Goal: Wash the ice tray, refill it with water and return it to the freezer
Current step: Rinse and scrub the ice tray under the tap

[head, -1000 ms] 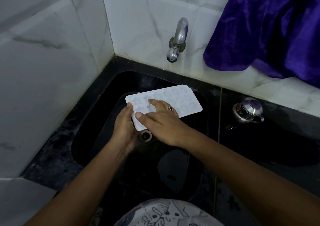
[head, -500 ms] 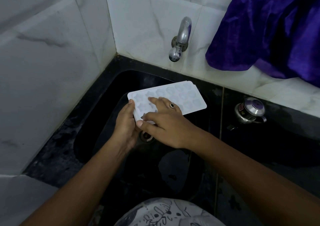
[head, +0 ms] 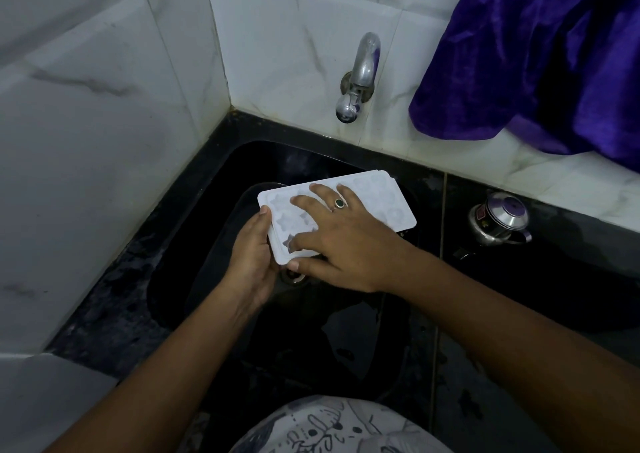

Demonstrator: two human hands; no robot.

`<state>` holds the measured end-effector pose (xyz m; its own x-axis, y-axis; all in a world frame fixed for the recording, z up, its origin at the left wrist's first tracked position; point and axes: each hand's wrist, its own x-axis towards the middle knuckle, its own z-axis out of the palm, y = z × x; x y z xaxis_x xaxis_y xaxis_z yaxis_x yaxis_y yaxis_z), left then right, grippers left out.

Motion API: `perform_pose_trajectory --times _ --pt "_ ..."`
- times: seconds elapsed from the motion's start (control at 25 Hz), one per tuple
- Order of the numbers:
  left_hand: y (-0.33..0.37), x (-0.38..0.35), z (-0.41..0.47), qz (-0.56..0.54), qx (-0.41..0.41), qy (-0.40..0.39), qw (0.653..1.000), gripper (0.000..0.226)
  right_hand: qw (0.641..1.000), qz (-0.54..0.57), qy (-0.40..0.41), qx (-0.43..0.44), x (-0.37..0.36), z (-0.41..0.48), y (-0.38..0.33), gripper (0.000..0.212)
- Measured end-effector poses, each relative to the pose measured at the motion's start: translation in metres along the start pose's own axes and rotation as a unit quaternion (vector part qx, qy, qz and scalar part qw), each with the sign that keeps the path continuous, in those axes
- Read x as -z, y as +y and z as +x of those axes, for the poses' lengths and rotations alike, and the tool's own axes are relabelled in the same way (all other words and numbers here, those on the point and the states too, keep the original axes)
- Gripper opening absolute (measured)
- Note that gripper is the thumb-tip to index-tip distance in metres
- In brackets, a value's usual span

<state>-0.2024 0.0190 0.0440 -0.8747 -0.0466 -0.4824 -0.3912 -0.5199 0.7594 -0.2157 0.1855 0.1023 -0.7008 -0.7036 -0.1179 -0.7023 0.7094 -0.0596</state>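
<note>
The left hand (head: 251, 256) curls round the end of the ice tray (head: 389, 206) over the sink (head: 218, 203). The right hand (head: 344, 243) lies flat on it, fingers spread.

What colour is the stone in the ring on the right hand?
Dark green, set in a silvery ring on the right hand; the head view shows it.

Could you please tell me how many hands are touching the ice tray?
2. The left hand grips the left end of the white ice tray over the black sink; the right hand, wearing a ring, lies spread across its top.
</note>
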Motion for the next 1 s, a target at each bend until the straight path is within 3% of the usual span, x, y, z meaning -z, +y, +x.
perform_pose_trajectory --times 0.16,0.28,0.4,0.52,0.6,0.68,0.8,0.88,1.0 --pt "0.003 -0.003 0.001 -0.001 -0.008 -0.002 1.0 0.045 0.998 -0.055 -0.002 0.006 0.003 0.006 0.002 0.055" --pt "0.006 -0.002 0.003 -0.007 -0.012 0.002 1.0 0.045 0.998 -0.027 0.044 -0.038 -0.006 0.002 -0.014 0.06" --pt "-0.001 -0.003 0.001 -0.004 0.008 0.005 1.0 0.047 0.99 0.077 0.052 -0.104 -0.014 0.005 -0.032 0.066" --pt "-0.002 -0.001 0.002 -0.021 0.007 -0.01 1.0 0.049 0.951 0.242 0.025 -0.193 -0.017 0.01 -0.046 0.068" --pt "-0.001 0.002 0.003 -0.023 -0.001 -0.011 1.0 0.05 0.941 0.268 0.033 -0.204 -0.018 0.009 -0.048 0.067" --pt "0.0 0.002 0.003 -0.028 0.006 -0.005 1.0 0.048 0.961 0.214 0.038 -0.173 -0.018 0.005 -0.041 0.063" --pt "-0.004 0.0 0.002 -0.037 0.03 0.02 0.999 0.045 0.996 0.03 0.037 -0.074 -0.011 0.002 -0.021 0.059" --pt "-0.003 -0.001 0.003 -0.034 0.027 0.022 0.999 0.044 0.997 -0.063 0.042 -0.031 -0.008 0.004 -0.013 0.061" --pt "0.0 0.0 0.006 -0.034 0.003 0.023 0.999 0.043 0.995 -0.08 0.053 -0.024 -0.011 0.004 -0.015 0.064"
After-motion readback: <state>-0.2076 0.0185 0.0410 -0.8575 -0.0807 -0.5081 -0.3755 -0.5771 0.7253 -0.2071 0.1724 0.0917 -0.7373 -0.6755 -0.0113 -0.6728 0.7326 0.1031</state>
